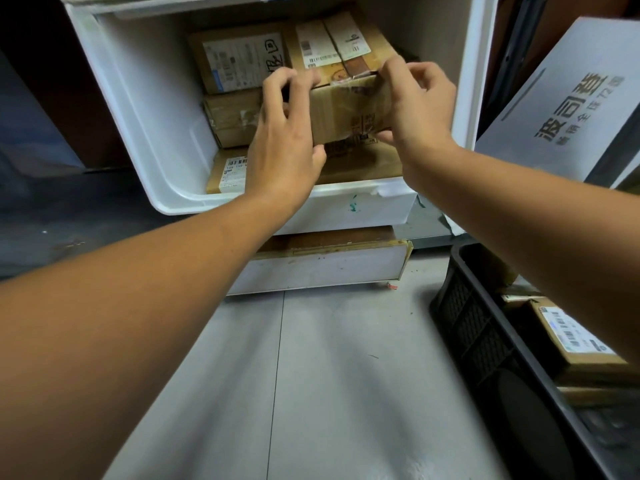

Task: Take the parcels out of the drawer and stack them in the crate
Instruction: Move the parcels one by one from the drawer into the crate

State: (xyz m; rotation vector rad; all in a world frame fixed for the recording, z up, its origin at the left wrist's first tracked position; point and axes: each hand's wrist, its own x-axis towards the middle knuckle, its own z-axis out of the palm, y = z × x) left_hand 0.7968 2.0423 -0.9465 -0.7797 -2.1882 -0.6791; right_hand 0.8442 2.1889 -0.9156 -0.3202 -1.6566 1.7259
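The white drawer [145, 109] stands pulled open at the top centre, with several brown cardboard parcels inside. Both hands hold one taped brown parcel [349, 109] at the drawer's right side. My left hand [284, 133] grips its left end, fingers over the top edge and thumb below. My right hand [415, 105] pinches its right end. A labelled parcel [239, 60] lies behind to the left, another parcel [228, 171] at the drawer's front left. The black crate [474, 327] sits on the floor at the lower right, holding a labelled parcel [571, 337].
A second white drawer [322, 268] sits shut below the open one. A large white box with printed characters [571, 102] leans at the right, above the crate. Grey floor [329, 375] stretches between the drawers and me.
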